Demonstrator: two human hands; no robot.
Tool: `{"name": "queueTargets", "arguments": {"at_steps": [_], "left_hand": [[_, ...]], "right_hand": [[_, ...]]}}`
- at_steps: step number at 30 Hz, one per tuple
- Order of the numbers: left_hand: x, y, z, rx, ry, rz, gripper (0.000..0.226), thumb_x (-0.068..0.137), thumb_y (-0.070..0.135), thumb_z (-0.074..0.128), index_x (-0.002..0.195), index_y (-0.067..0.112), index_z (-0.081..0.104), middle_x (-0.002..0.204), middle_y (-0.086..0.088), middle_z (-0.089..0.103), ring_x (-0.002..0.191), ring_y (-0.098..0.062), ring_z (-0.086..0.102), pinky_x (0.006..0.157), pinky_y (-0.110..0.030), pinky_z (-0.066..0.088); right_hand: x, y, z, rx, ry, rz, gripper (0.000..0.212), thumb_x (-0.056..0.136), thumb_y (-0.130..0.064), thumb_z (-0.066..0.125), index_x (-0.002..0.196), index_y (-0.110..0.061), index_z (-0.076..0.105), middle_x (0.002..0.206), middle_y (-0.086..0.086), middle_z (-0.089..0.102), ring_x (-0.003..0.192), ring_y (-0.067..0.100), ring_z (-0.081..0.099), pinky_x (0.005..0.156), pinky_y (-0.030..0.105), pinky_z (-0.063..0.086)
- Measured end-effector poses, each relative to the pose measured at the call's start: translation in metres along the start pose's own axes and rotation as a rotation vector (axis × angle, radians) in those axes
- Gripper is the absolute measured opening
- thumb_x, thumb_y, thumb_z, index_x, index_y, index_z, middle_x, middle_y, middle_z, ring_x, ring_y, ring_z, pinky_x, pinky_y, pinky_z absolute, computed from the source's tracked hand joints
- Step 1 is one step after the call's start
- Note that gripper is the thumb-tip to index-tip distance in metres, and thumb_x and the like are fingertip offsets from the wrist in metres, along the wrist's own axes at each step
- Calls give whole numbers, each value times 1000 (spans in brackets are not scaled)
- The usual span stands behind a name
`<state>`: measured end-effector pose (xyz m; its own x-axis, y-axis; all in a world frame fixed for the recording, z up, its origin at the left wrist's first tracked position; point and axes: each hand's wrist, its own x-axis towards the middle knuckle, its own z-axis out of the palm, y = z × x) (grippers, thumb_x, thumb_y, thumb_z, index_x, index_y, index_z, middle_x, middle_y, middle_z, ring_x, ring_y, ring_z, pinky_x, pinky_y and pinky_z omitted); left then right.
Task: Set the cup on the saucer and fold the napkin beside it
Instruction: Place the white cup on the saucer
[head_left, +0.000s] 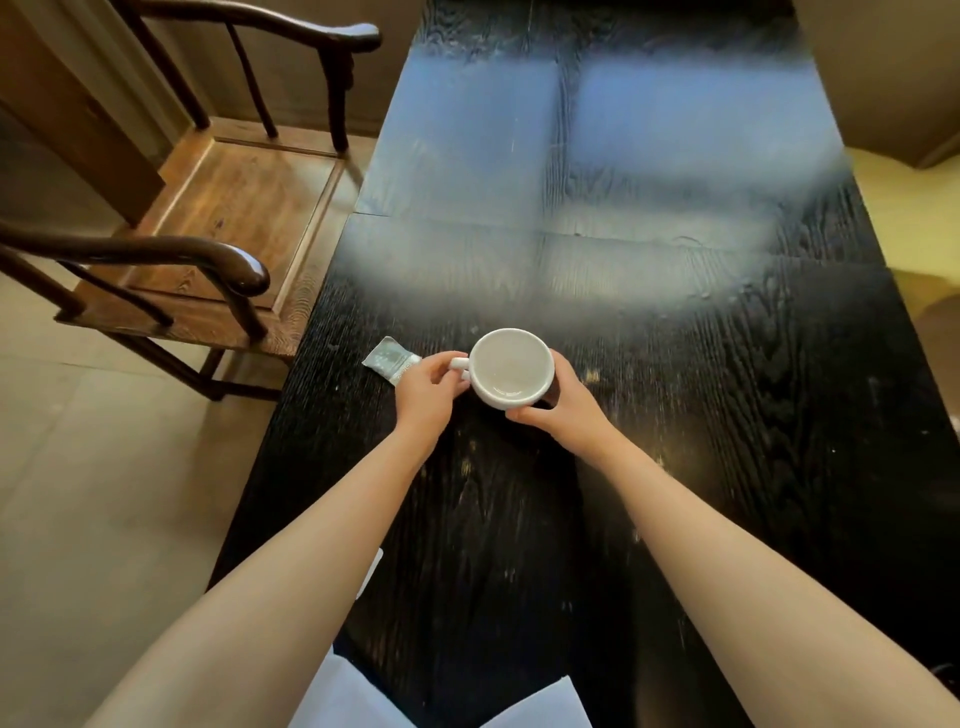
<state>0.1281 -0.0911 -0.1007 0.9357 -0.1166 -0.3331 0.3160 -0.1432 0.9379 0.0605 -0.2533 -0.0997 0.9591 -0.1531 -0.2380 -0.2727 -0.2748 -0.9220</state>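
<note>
Counter (649, 364) lying bare beyond and right of the fingers (441, 361). Small packet (393, 362) sitting just left of them, touching. Chair (208, 249) standing off the counter's left edge, crowding that side.

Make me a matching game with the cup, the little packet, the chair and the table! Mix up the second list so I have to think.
Things:
1. cup
2. packet
3. chair
4. table

Descriptions:
A. dark black wood with a shiny reflection
B. white, held by left hand and right hand
C. brown wood, standing on the floor left of the table
D. small and pale, lying near the table's left edge

Pairs: 1-B, 2-D, 3-C, 4-A
</note>
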Motion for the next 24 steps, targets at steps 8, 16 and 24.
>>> {"name": "queueTargets", "arguments": {"at_steps": [8, 16, 24], "left_hand": [[-30, 16, 20, -28, -49, 45, 17, 92, 5, 53, 97, 16, 66, 96, -6, 71, 88, -12, 69, 75, -23, 58], [-87, 49, 74, -11, -211, 174, 15, 91, 7, 56, 95, 13, 68, 90, -4, 72, 81, -7, 70, 70, -20, 57], [-146, 51, 168, 105, -409, 171, 12, 87, 1, 58, 86, 13, 59, 81, -2, 70, 68, -4, 69, 61, -15, 55]], "right_hand": [[-41, -8, -24, 49, 84, -68, 75, 70, -12, 80, 132, -21, 39, 119, -18, 47, 108, -14, 48, 79, -3, 38], [-125, -11, -66, 124, 352, -123, 80, 68, -21, 82, 132, -31, 36, 135, -5, 43, 123, 2, 44, 95, 13, 43], [-220, 20, -114, 107, 706, -46, 83, 65, -23, 83, 133, -32, 36, 134, -9, 42, 123, 1, 41, 102, 23, 39]]}}
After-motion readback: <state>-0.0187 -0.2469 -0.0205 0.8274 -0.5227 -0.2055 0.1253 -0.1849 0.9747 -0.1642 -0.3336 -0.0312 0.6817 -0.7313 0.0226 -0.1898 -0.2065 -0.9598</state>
